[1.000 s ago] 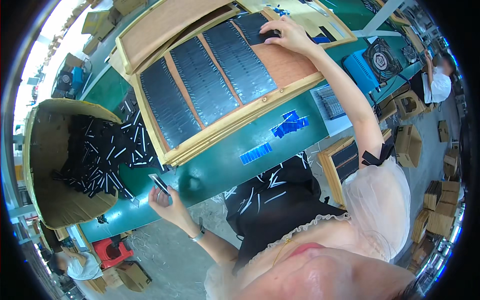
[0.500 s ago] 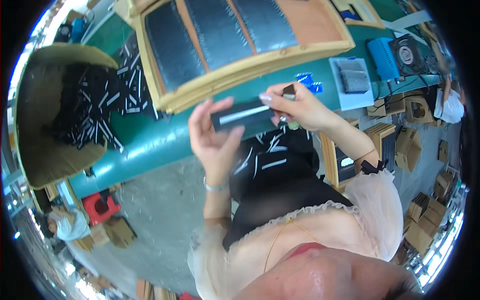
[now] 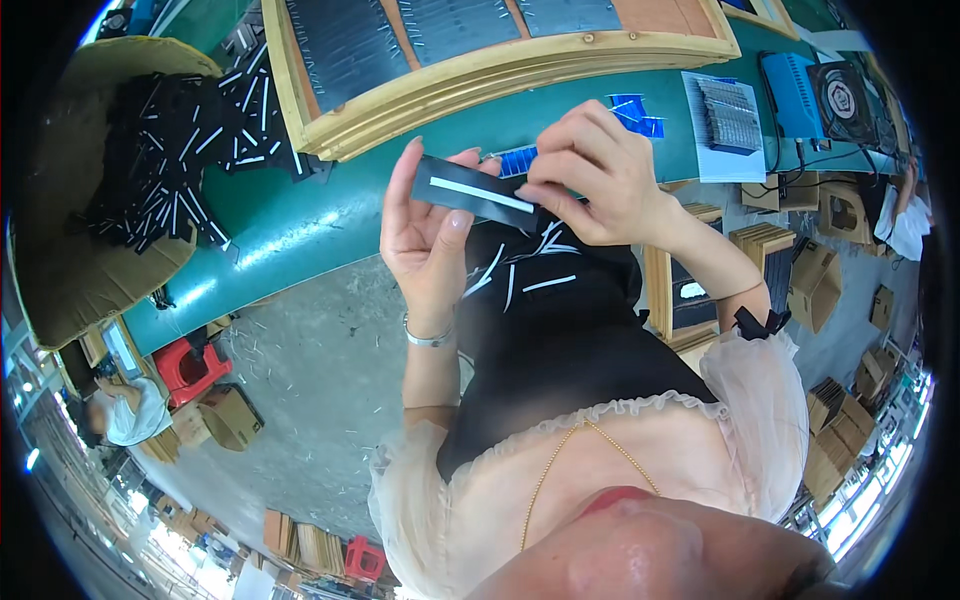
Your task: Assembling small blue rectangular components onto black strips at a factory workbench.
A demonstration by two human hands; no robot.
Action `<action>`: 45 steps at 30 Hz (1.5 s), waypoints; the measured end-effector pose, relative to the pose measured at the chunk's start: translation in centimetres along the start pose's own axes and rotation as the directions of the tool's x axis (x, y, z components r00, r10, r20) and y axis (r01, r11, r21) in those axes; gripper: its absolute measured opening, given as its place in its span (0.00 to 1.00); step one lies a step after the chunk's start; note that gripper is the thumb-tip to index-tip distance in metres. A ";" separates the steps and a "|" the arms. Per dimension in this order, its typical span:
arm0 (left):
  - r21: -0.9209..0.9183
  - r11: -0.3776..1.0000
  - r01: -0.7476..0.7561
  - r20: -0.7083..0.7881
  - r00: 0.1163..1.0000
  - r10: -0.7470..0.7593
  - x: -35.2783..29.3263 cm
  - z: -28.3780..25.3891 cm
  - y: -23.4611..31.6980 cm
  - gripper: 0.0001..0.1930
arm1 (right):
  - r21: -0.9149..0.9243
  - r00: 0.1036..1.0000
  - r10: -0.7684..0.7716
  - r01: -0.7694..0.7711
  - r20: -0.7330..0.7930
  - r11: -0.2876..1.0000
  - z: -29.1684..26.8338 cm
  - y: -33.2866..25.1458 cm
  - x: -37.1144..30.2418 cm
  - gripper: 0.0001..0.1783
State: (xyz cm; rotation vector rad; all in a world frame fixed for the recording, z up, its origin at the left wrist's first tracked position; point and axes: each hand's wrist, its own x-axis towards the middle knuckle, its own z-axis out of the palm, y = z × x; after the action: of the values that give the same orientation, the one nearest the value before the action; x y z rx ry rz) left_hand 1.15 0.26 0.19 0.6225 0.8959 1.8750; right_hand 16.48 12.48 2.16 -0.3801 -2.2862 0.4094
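Observation:
My left hand [image 3: 425,225] grips a flat black rectangular piece [image 3: 470,200] near its left end, thumb in front and fingers behind. A white strip [image 3: 482,194] runs lengthwise along the face of that piece. At its right end, my right hand [image 3: 600,170] is closed, thumb and fingertips pinched together by the strip's end. What exactly sits in that pinch is hidden. Just behind the piece, a small blue panel with pale lines [image 3: 518,161] lies on the green table [image 3: 290,225]. Several loose white strips [image 3: 550,283] rest on the black cloth over my lap.
Wooden frames [image 3: 500,70] holding dark sheets are stacked at the back. At left, a cardboard box [image 3: 95,300] spills black pieces and white strips [image 3: 165,170]. Blue panels [image 3: 637,115], a stack of grey pieces [image 3: 728,115] and a blue device with a fan [image 3: 795,95] stand right.
My left hand has closed on the black piece, which now tilts down to the right. My right hand has shifted to its right end. The view has shifted, and the frames sit higher.

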 end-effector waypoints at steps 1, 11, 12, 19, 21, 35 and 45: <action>0.023 1.000 0.014 0.043 0.999 -0.015 -0.1 -0.3 0.0 0.33 | 0.005 1.000 0.000 0.000 0.004 1.000 0.0 0.0 -0.1 0.11; 0.537 0.843 -0.026 -0.103 0.990 0.095 0.4 -4.1 -0.7 0.29 | 0.022 0.901 0.217 -0.243 0.376 0.970 2.1 -1.5 -5.3 0.18; 0.515 0.857 -0.005 -0.159 0.982 0.101 0.4 -4.6 -0.6 0.30 | 0.013 0.879 0.201 -0.229 0.433 0.973 2.4 -1.3 -6.3 0.17; 0.362 0.932 0.034 -0.272 0.960 0.071 0.5 -5.5 0.1 0.27 | -0.075 0.936 0.318 -0.310 0.148 0.948 1.9 2.9 -5.5 0.24; 0.287 0.954 0.084 -0.277 0.961 -0.001 0.5 -5.2 -0.3 0.27 | -0.065 0.937 0.315 -0.309 0.153 0.949 2.5 3.9 -5.8 0.29; 0.057 0.988 0.144 -0.128 0.982 -0.136 -1.2 -5.8 -3.2 0.27 | 0.142 0.930 0.347 -0.362 0.118 0.921 0.0 2.2 -3.2 0.29; 0.112 0.992 0.056 0.100 0.993 -0.068 -0.1 -2.0 -2.7 0.24 | 0.204 0.982 0.155 -0.174 0.103 0.963 -1.6 -0.6 -0.9 0.27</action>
State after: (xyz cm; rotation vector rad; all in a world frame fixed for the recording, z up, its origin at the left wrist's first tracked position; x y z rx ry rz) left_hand 1.15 0.35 -3.20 0.7440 0.9438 1.7306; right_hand 18.15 11.82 2.83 -0.4527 -2.2728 0.7613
